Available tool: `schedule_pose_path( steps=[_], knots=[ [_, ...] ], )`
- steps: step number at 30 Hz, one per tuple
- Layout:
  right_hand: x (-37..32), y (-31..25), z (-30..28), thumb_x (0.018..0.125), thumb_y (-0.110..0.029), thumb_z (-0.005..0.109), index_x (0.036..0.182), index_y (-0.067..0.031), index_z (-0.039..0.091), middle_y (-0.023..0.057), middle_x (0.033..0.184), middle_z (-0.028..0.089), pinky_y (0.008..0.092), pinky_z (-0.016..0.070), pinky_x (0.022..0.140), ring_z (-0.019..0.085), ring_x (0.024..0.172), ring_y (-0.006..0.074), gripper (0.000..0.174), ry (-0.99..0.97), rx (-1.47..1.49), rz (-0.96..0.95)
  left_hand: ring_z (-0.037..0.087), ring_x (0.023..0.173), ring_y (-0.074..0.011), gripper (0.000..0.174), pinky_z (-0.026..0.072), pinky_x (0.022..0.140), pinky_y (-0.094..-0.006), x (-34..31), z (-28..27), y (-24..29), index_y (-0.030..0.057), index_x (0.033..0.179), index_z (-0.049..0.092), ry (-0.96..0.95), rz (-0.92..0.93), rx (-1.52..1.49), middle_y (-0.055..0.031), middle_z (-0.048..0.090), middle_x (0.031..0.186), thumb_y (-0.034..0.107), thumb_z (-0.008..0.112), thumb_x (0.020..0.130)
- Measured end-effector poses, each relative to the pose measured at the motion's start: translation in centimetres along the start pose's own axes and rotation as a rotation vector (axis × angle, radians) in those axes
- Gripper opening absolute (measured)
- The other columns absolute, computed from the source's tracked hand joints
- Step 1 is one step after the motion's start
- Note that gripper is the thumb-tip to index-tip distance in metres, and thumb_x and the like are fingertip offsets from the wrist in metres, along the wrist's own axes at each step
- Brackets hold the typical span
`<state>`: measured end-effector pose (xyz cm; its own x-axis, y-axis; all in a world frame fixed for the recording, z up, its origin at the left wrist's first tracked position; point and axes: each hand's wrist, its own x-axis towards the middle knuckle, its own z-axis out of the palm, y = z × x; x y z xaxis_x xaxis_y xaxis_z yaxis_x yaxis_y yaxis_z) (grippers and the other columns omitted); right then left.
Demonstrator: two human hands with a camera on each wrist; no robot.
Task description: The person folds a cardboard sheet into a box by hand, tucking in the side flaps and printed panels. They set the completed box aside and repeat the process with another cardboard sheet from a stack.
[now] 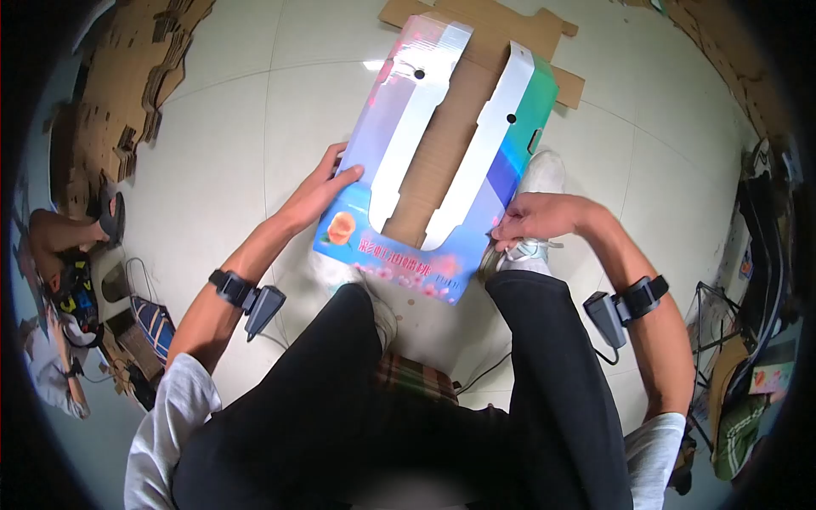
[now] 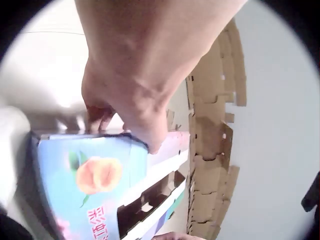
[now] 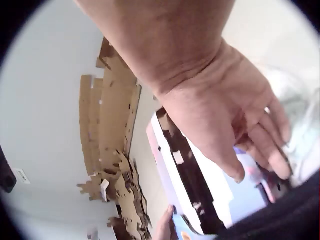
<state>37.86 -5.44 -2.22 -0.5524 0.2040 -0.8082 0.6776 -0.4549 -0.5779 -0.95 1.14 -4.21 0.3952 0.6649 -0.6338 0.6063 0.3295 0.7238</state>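
A printed cardboard carton (image 1: 346, 201), blue, purple and green with a peach picture and red lettering, sits between the person's feet. Its two white-edged top flaps leave a long gap over the brown inside. At the left edge the left hand (image 1: 327, 183) grips the carton, thumb on the top and fingers down the side wall, as the left wrist view also shows. The right hand (image 1: 540, 218) holds the carton's right edge near the front corner. In the right wrist view its thumb (image 3: 232, 167) lies over the edge, with the fingers along the outer side.
Flat brown cardboard (image 1: 484, 19) lies on the tiled floor behind the carton. Stacked cardboard sheets (image 1: 110, 93) stand at the left. A white shoe (image 1: 544, 174) is close beside the carton's right side. Another person's leg (image 1: 64, 229) shows at far left.
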Motion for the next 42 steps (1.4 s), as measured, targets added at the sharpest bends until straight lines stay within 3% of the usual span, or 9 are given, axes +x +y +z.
schedule_pose_path(
  steps=[5, 10, 22, 26, 29, 30, 35, 37, 42],
  knots=[
    [-1.4, 3.0, -8.1, 0.100, -0.046, 0.071, 0.114, -0.0009, 0.077, 0.0082, 0.091, 0.078, 0.0349, 0.0555, 0.084, 0.070, 0.085, 0.0175, 0.047, 0.473, 0.119, -0.062, 0.053, 0.140, -0.0399, 0.085, 0.0421, 0.118, -0.0475, 0.0, -0.6, 4.7, 0.0043, 0.166, 0.023, -0.143, -0.059, 0.128, -0.0300, 0.052, 0.150, 0.050, 0.062, 0.105],
    [-1.0, 1.0, -11.5, 0.095, -0.052, 0.074, 0.149, -0.0021, 0.056, 0.0245, 0.139, 0.065, 0.0443, 0.0506, 0.110, 0.065, 0.127, 0.0345, 0.076, 1.267, -0.331, -0.127, 0.051, 0.146, -0.0416, 0.093, 0.0406, 0.121, -0.0460, 1.1, 1.2, 3.5, -0.0007, 0.167, 0.004, -0.267, 0.021, 0.263, -0.0353, 0.045, 0.157, 0.052, 0.054, 0.109],
    [0.4, -0.7, -11.6, 0.088, -0.070, 0.070, 0.160, -0.0035, 0.043, 0.0340, 0.150, 0.054, 0.0468, 0.0414, 0.121, 0.055, 0.139, 0.0462, 0.102, 0.872, -0.372, -0.042, 0.064, 0.127, -0.0303, 0.099, 0.0616, 0.097, -0.0424, -0.3, 0.6, 0.8, 0.0008, 0.167, -0.005, -0.508, -0.248, 0.099, -0.0293, 0.054, 0.146, 0.056, 0.053, 0.109],
    [0.2, -4.5, -9.9, 0.089, -0.073, 0.065, 0.161, -0.0051, 0.042, 0.0345, 0.154, 0.048, 0.0482, 0.0472, 0.116, 0.057, 0.137, 0.0458, 0.102, 0.807, -0.592, 0.086, 0.063, 0.133, -0.0393, 0.099, 0.0487, 0.114, -0.0459, -2.5, 1.5, 1.6, -0.0086, 0.161, 0.021, -0.694, -0.402, 0.092, -0.0335, 0.057, 0.147, 0.067, 0.052, 0.105],
    [-0.4, -5.4, -7.3, 0.090, -0.072, 0.064, 0.158, -0.0017, 0.044, 0.0366, 0.151, 0.047, 0.0499, 0.0520, 0.110, 0.059, 0.133, 0.0467, 0.099, 0.835, -0.622, 0.186, 0.067, 0.125, -0.0355, 0.092, 0.0533, 0.109, -0.0431, -2.4, 1.9, -0.2, 0.0000, 0.165, 0.025, -0.602, -0.134, 0.473, -0.0231, 0.065, 0.138, 0.065, 0.052, 0.106],
    [-0.3, -5.7, -7.0, 0.091, -0.072, 0.064, 0.156, -0.0006, 0.045, 0.0372, 0.149, 0.047, 0.0504, 0.0530, 0.109, 0.060, 0.132, 0.0470, 0.098, 0.825, -0.610, 0.219, 0.067, 0.116, -0.0399, 0.078, 0.0509, 0.108, -0.0459, -2.4, 1.7, 2.2, -0.0009, 0.152, 0.049, -0.583, -0.102, 0.557, -0.0218, 0.070, 0.121, 0.062, 0.051, 0.107],
    [4.8, -2.9, -5.3, 0.089, -0.058, 0.070, 0.145, 0.0023, 0.052, 0.0380, 0.143, 0.051, 0.0525, 0.0544, 0.104, 0.063, 0.123, 0.0467, 0.085, 1.179, -0.558, 0.082, 0.065, 0.107, -0.0427, 0.057, 0.0534, 0.096, -0.0509, 2.7, 1.4, 8.9, 0.0016, 0.135, 0.062, 0.243, 0.192, 0.838, -0.0229, 0.067, 0.115, 0.050, 0.057, 0.106],
    [5.4, -2.5, -5.1, 0.087, -0.052, 0.073, 0.139, 0.0025, 0.056, 0.0358, 0.136, 0.058, 0.0525, 0.0546, 0.102, 0.064, 0.120, 0.0460, 0.078, 1.253, -0.516, 0.000, 0.066, 0.106, -0.0416, 0.056, 0.0543, 0.095, -0.0493, 6.2, 1.5, 11.0, 0.0020, 0.136, 0.062, 0.518, 0.611, 0.720, -0.0219, 0.067, 0.117, 0.046, 0.064, 0.102],
    [3.1, -3.1, -5.6, 0.089, -0.048, 0.073, 0.118, 0.0022, 0.070, 0.0267, 0.106, 0.074, 0.0496, 0.0547, 0.096, 0.068, 0.109, 0.0437, 0.058, 1.180, -0.196, -0.138, 0.067, 0.102, -0.0395, 0.049, 0.0543, 0.093, -0.0484, 11.6, 5.6, 12.9, 0.0018, 0.124, 0.070, 0.408, 0.525, 0.835, -0.0210, 0.070, 0.114, 0.043, 0.068, 0.097]
  ],
)
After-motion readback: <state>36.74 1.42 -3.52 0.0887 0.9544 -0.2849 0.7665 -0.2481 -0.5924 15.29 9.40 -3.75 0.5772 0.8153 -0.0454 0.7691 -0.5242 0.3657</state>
